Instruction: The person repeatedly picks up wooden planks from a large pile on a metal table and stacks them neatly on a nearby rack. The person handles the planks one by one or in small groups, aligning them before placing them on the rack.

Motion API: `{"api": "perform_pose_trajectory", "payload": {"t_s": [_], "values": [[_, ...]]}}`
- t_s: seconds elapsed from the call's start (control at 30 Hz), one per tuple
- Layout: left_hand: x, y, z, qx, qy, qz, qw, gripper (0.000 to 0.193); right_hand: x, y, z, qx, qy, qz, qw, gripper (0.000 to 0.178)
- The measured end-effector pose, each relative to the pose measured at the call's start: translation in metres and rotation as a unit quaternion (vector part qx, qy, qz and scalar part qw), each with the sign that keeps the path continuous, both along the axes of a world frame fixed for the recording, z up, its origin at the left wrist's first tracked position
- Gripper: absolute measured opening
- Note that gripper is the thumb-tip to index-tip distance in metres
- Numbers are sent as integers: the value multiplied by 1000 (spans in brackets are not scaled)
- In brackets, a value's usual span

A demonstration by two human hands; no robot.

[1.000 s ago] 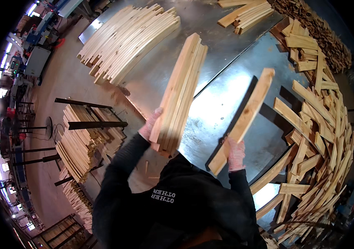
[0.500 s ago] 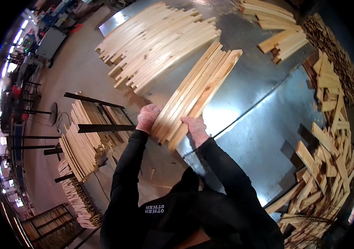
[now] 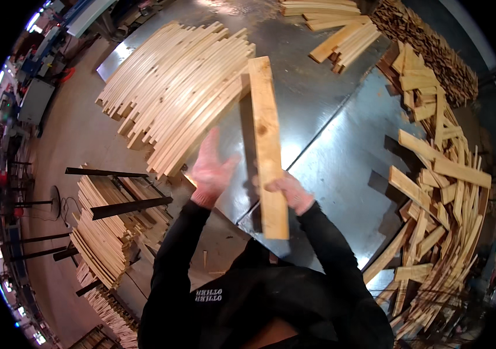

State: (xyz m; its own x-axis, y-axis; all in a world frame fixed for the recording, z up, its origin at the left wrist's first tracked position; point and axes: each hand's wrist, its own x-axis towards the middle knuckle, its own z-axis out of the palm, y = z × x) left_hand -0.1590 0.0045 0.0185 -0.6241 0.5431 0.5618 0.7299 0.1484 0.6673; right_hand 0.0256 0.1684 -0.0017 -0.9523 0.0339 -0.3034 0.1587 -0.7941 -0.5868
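My right hand (image 3: 293, 192), in a pale pink glove, is closed on the lower part of a wooden board (image 3: 266, 116). The board is flat and light brown with a dark knot, and stands nearly lengthwise before me above the metal table (image 3: 335, 151). My left hand (image 3: 213, 168), gloved alike, holds nothing. Its fingers are spread, near the lower right end of a wide row of wooden slats (image 3: 172, 93). Those slats lie side by side on the table, their near ends uneven.
Loose offcuts (image 3: 434, 215) heap along the right side, some jutting over the table. A smaller group of slats (image 3: 349, 43) lies at the far edge, beside a dense wood stack (image 3: 428, 49). At left, a rack with dark bars (image 3: 131, 207) holds more slats (image 3: 99, 227).
Both hands held a bundle of slats; now only one board is in my right hand. My left hand has let go and opened beside the row. The view has shifted to the right.
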Motion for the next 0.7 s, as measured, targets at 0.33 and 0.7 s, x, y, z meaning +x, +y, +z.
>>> {"api": "perform_pose_trajectory", "payload": {"t_s": [0.33,0.7], "values": [[111,166,98,-150,323,-168,919,102,252,18,102,456,-307,51,834,48],[185,29,103,-546,22,-334,768,51,440,69,98,844,-332,-223,356,50]]}}
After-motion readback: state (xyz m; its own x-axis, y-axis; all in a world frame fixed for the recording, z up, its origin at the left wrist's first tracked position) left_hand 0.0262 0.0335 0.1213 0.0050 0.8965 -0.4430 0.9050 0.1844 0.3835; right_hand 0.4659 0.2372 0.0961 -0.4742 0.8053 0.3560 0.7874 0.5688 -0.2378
